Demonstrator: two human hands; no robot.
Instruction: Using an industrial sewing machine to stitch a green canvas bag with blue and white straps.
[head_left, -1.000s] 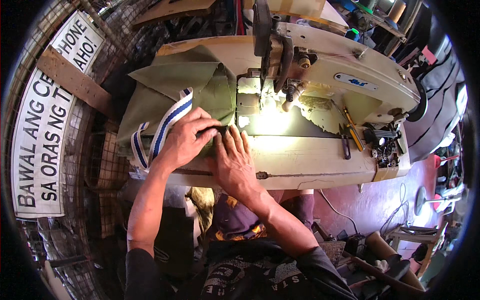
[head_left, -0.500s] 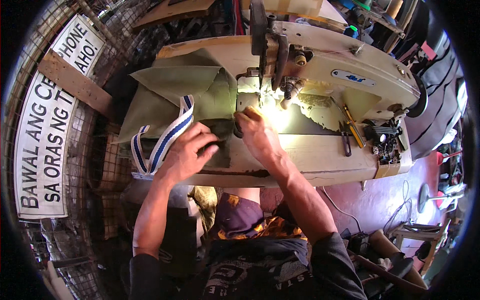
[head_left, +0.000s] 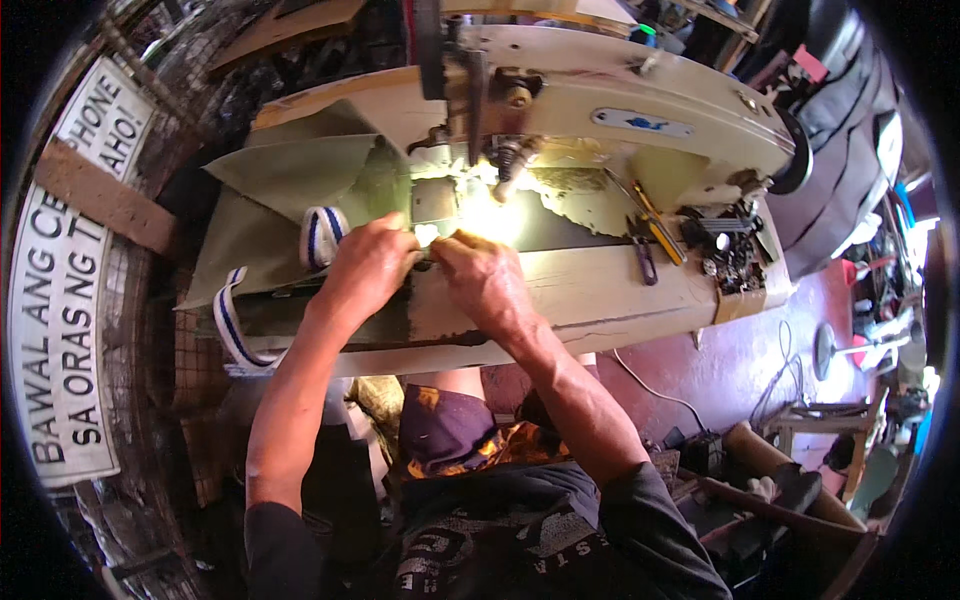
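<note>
Table: green cloth left of machine head, strap looped over it; work looks unfinished, stage unclear. Left hand, right hand near its edge, fingers bent; cannot tell what's gripped.

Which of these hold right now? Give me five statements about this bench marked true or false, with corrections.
1. The olive-green fabric lies left of the right hand. True.
2. The right hand grips the yellow-handled screwdriver. False: the yellow-handled screwdriver lies apart, to its right.
3. The left hand is close beside the right hand. True.
4. The blue-striped webbing is right of both hands. False: the blue-striped webbing is to their left.
5. The sewing machine has bright light below its head. True.
</note>
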